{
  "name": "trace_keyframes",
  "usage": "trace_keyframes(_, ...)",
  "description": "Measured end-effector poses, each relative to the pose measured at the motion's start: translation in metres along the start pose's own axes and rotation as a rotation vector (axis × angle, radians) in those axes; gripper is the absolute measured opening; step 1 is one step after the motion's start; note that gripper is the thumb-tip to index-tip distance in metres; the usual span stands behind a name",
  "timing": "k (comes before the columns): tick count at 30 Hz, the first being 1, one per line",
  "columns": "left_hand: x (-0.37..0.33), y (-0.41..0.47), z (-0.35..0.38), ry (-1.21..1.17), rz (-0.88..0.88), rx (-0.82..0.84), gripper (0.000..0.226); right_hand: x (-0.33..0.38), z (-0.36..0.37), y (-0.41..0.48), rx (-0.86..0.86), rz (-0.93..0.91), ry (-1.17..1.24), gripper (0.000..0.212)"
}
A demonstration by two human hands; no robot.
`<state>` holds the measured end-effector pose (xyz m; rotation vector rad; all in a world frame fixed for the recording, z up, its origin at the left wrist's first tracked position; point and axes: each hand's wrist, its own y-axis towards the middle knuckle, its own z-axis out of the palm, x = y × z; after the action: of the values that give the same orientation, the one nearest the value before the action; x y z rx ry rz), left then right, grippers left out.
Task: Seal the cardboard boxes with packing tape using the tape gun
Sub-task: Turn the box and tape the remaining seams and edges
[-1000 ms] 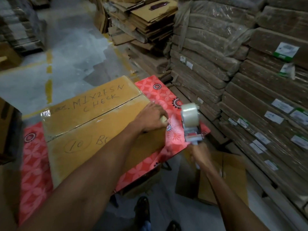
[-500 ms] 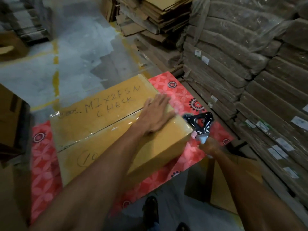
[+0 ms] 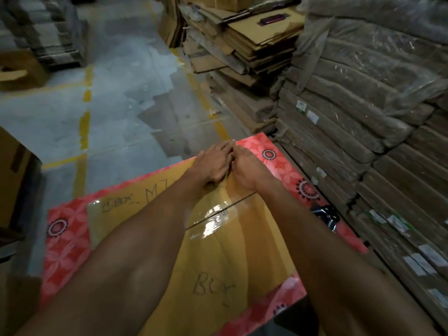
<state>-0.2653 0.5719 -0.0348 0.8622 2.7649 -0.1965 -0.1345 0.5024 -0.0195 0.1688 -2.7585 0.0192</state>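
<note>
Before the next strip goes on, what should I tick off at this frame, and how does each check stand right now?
1. Hands free of tools: the left hand and right hand rest together on the far corner of the brown cardboard box, with no tool in them. Ok.
2. Tool findable: the black tape gun lies on the red floral mat to the right of the box, probably within reach. Ok.
3. Top flaps: they lie flat and closed at the seam. Ok.
4. Visible seam: glossy clear tape covers it. Ok.
5. Full seam taped: the left forearm hides part of it. Cannot tell.
</note>
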Motion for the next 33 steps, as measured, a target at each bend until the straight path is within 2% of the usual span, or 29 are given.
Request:
trace_keyframes(3, 0.010, 0.008, 0.002, -0.025, 0.017, 0.014, 0.052, -0.001, 0.013, 0.004, 0.009, -0.031, -0.138, 0.059)
trace_keyframes(6, 0.008, 0.006, 0.005, 0.032, 0.021, -0.033, 0.051, 0.003, 0.014, -0.005, -0.037, -0.001, -0.145, 0.055)
trace_keyframes(9, 0.003, 0.003, 0.005, 0.033, -0.002, -0.051, 0.049, 0.000, 0.009, -0.015, 0.004, -0.029, -0.158, 0.053)
trace_keyframes(14, -0.002, 0.002, 0.000, 0.037, -0.028, -0.012, 0.052, -0.010, 0.005, -0.066, 0.032, 0.050, -0.064, 0.063)
trace_keyframes(20, -0.016, -0.005, -0.002, 0.119, -0.059, 0.074, 0.061, -0.011, 0.012, -0.121, 0.009, 0.121, -0.139, 0.066)
trace_keyframes(26, -0.060, -0.057, 0.026, 0.216, 0.140, 0.046, 0.059, -0.014, 0.013, -0.118, 0.038, 0.122, -0.183, 0.064)
trace_keyframes(33, -0.067, -0.069, 0.026, 0.176, 0.090, 0.046, 0.059, -0.022, 0.005, -0.140, 0.086, 0.058, -0.153, 0.067)
